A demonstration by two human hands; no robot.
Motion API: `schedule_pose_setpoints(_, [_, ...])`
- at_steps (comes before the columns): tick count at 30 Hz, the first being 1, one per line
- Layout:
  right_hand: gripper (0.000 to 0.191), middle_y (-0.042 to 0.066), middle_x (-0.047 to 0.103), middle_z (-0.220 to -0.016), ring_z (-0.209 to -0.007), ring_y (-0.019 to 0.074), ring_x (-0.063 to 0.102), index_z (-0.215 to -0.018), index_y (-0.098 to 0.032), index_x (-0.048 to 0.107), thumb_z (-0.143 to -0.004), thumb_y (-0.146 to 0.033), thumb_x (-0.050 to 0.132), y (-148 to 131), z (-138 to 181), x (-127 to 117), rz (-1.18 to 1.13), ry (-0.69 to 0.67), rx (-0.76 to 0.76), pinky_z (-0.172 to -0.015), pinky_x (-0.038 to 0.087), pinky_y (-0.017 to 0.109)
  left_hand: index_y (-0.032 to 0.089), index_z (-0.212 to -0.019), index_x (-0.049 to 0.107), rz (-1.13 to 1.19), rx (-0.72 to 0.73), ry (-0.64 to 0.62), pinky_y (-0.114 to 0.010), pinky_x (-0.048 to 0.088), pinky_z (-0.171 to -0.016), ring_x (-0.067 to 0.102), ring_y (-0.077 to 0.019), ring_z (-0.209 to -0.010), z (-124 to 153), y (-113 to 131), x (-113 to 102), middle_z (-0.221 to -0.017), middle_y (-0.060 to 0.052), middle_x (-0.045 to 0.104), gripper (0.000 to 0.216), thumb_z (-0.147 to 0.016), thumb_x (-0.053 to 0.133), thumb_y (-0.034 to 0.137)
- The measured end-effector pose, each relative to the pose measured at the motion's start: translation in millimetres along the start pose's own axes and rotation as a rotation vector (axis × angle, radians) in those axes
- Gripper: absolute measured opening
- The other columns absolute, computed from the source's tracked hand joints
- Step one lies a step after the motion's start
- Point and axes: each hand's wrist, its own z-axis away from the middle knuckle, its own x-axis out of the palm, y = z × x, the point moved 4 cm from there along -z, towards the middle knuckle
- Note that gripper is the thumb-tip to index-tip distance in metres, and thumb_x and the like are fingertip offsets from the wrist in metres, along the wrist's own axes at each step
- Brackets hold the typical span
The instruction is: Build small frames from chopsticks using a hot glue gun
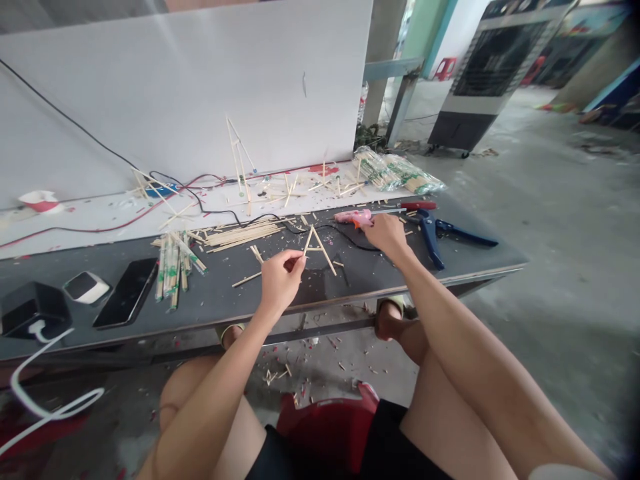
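My left hand [283,277] is closed in a pinch on one leg of an A-shaped frame of thin wooden sticks [327,255], holding it above the dark tabletop. To the right, my right hand [387,235] is closed at the handle of a pink glue gun [353,217] with an orange trigger; its fingers partly hide the handle. Short stick pieces [256,255] lie just behind my left hand. A bundle of long bare sticks [245,235] lies farther back on the table.
Blue cutters [430,237] and a red-handled tool [419,206] lie right of my right hand. Wrapped sticks [173,267], a phone [126,292] and a black charger [35,310] are at left. Bagged sticks [395,170] lie behind. A black cord [225,213] crosses the table.
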Motion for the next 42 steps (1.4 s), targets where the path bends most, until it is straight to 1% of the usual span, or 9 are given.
schedule_pose_setpoints(3, [0.030,0.022,0.073,-0.101,-0.099,0.0318,0.068,-0.098,-0.008,0.071,-0.089,-0.033,0.056,2.1,2.3,-9.4,-0.155,0.085,0.018,-0.084,0.047,0.037,0.019,-0.092,0.074,0.010,0.022,0.009,-0.026,0.049,-0.058,0.065,-0.0158,-0.061,-0.1,2.6,-1.5,-0.078,-0.004,0.075,0.019,-0.090,0.062,0.033])
schedule_pose_setpoints(7, [0.035,0.008,0.073,-0.089,-0.077,0.0199,0.067,-0.111,-0.015,0.064,-0.082,-0.034,0.068,4.0,14.2,-29.7,-0.712,0.186,-0.050,-0.072,0.050,0.031,0.018,-0.092,0.074,0.040,0.083,0.052,-0.026,0.049,-0.058,0.064,-0.0151,-0.062,-0.2,5.1,-3.9,-0.083,-0.005,0.075,0.021,-0.090,0.064,0.036])
schedule_pose_setpoints(11, [0.034,0.001,0.062,-0.064,-0.053,0.0118,0.052,-0.081,-0.016,0.067,-0.067,-0.043,0.083,-9.3,38.2,-28.3,-1.170,-0.017,-0.061,-0.054,0.045,0.027,0.017,-0.091,0.073,0.130,0.129,0.106,-0.025,0.048,-0.056,0.062,-0.0145,-0.060,0.4,5.3,-5.4,-0.080,-0.006,0.073,0.025,-0.090,0.066,0.041])
schedule_pose_setpoints(15, [0.041,0.001,0.063,-0.068,-0.049,0.0077,0.045,-0.077,-0.016,0.069,-0.055,-0.043,0.091,-38.5,70.7,-14.9,-1.466,-0.255,-0.006,-0.049,0.042,0.026,0.017,-0.094,0.072,0.300,0.052,0.115,-0.023,0.047,-0.051,0.059,-0.0130,-0.058,1.2,2.7,-2.2,-0.077,-0.005,0.070,0.030,-0.087,0.069,0.046])
schedule_pose_setpoints(19, [0.040,-0.001,0.061,-0.062,-0.046,0.0072,0.045,-0.078,-0.015,0.072,-0.055,-0.041,0.091,-60.4,92.2,-6.4,-1.454,-0.393,-0.002,-0.044,0.034,0.024,0.017,-0.095,0.072,0.409,0.015,0.119,-0.024,0.048,-0.053,0.060,-0.0135,-0.062,2.4,3.2,2.5,-0.079,-0.006,0.069,0.030,-0.084,0.073,0.045])
schedule_pose_setpoints(24, [0.033,0.003,0.066,-0.068,-0.045,0.0061,0.045,-0.075,-0.014,0.070,-0.061,-0.039,0.087,-63.7,96.7,-4.5,-1.418,-0.418,0.004,-0.040,0.026,0.023,0.018,-0.096,0.070,0.558,-0.049,0.078,-0.023,0.046,-0.050,0.058,-0.0120,-0.060,1.4,5.7,5.7,-0.079,-0.003,0.065,0.031,-0.079,0.078,0.043])
schedule_pose_setpoints(28, [0.034,0.003,0.067,-0.069,-0.045,0.0063,0.045,-0.076,-0.014,0.070,-0.061,-0.039,0.087,-65.7,101.3,-3.5,-1.404,-0.466,0.030,-0.041,0.025,0.023,0.019,-0.094,0.073,0.609,-0.127,0.056,-0.023,0.046,-0.052,0.059,-0.0128,-0.064,-3.7,7.7,4.7,-0.082,-0.004,0.067,0.034,-0.075,0.081,0.046])
schedule_pose_setpoints(33, [0.033,0.002,0.065,-0.067,-0.046,0.0061,0.045,-0.075,-0.015,0.067,-0.062,-0.038,0.086,-71.1,110.3,-1.8,-1.391,-0.515,0.016,-0.042,0.027,0.023,0.018,-0.075,0.075,0.643,-0.193,0.032,-0.024,0.046,-0.053,0.058,-0.0134,-0.065,-9.1,9.6,6.2,-0.082,-0.005,0.068,0.030,-0.070,0.083,0.046])
schedule_pose_setpoints(42, [0.029,0.002,0.066,-0.067,-0.046,0.0064,0.043,-0.074,-0.016,0.068,-0.059,-0.032,0.086,-73.6,115.4,-0.2,-1.395,-0.522,0.046,-0.042,0.029,0.024,0.017,-0.077,0.078,0.608,-0.220,-0.002,-0.026,0.042,-0.052,0.054,-0.0127,-0.059,-7.3,7.2,5.7,-0.068,-0.003,0.063,0.026,-0.069,0.084,0.041])
